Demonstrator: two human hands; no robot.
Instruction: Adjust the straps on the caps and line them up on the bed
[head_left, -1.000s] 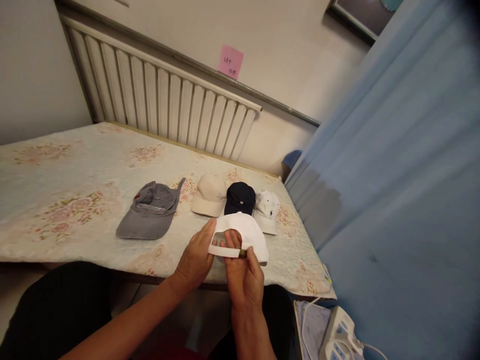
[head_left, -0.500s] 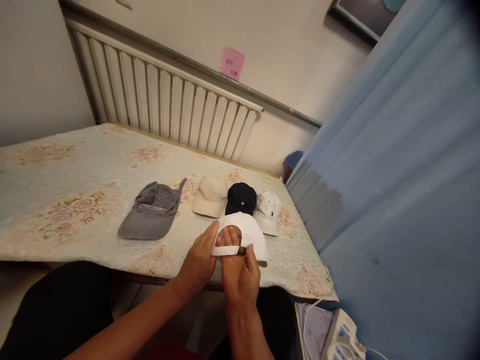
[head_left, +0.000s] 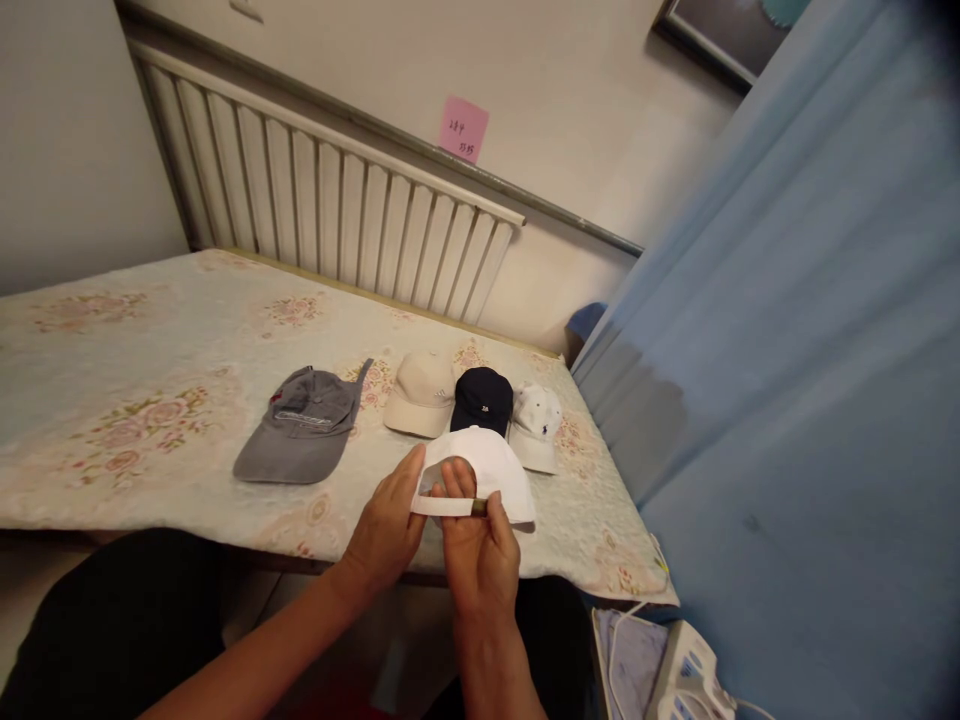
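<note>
Both hands hold a white baseball cap (head_left: pixel 495 465) just above the bed's front edge, its back opening and strap turned toward me. My left hand (head_left: pixel 386 520) grips the cap's left side by the strap's end. The fingers of my right hand (head_left: pixel 480 550) reach under the strap into the opening, while the thumb presses near the dark buckle (head_left: pixel 479 507). Beyond it lie a beige cap (head_left: pixel 421 390), a black cap (head_left: pixel 482 395) and an off-white cap (head_left: pixel 537 425) side by side. A grey cap (head_left: pixel 304 425) with its strap sticking out lies to the left.
The caps rest on a floral bedcover (head_left: pixel 187 350). A white radiator (head_left: pixel 322 180) runs along the wall behind, under a pink note (head_left: pixel 463 128). A blue curtain (head_left: pixel 787 350) hangs at the right. Low at the right is a white power strip (head_left: pixel 686 670) with cables.
My left hand has shifted slightly left with the cap's edge, and the back opening and strap have moved left with it. The other caps lie as before.
</note>
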